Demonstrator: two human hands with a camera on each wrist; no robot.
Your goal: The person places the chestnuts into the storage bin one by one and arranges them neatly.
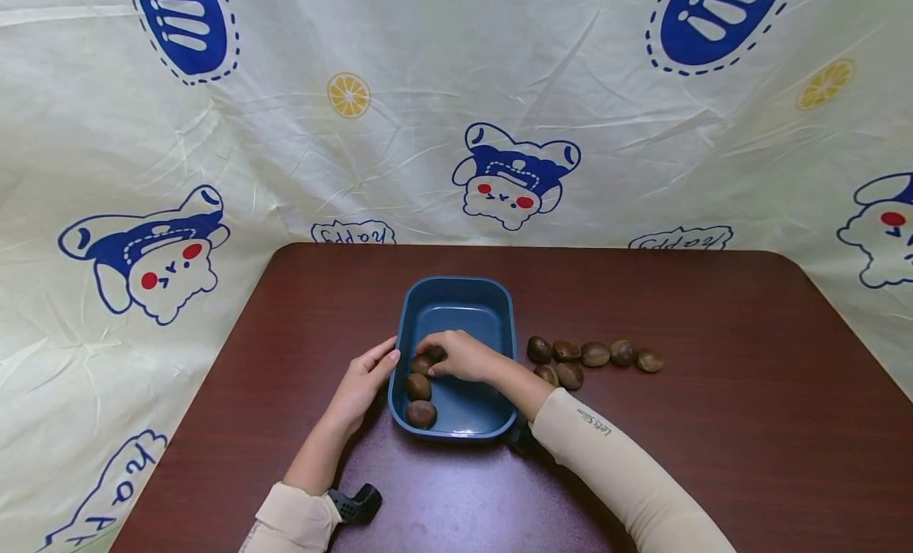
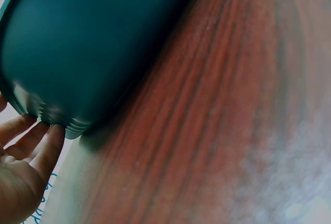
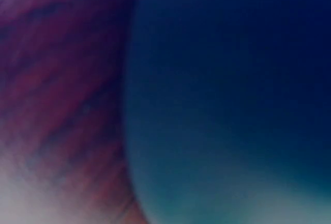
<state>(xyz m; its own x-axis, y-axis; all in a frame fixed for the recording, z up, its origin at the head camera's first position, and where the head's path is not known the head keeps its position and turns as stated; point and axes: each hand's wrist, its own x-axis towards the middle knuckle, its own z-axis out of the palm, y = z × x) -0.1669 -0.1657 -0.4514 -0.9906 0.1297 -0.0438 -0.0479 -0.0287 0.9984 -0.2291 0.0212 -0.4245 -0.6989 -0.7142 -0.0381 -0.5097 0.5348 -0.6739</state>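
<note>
A blue rectangular tray (image 1: 456, 436) stands on the table, with brown chestnuts (image 1: 421, 414) in a column along its left inner wall. Over the tray, my right hand (image 1: 465, 356) reaches in from the right and holds a chestnut (image 1: 437, 352) between thumb and fingers, right by the top of that column. My left hand (image 1: 362, 385) rests against the tray's left outer side. In the left wrist view, its fairly straight fingertips (image 2: 54, 132) touch the tray wall (image 2: 88, 48). Only the blurred tray side (image 3: 207, 105) and tabletop fill the right wrist view.
Several more chestnuts (image 1: 595, 354) lie on the dark wood table (image 1: 713, 442) to the right of the tray, beside my right forearm. A pale printed sheet (image 1: 399, 165) covers the area behind the table. Black wrist devices (image 1: 357, 505) are worn on both wrists.
</note>
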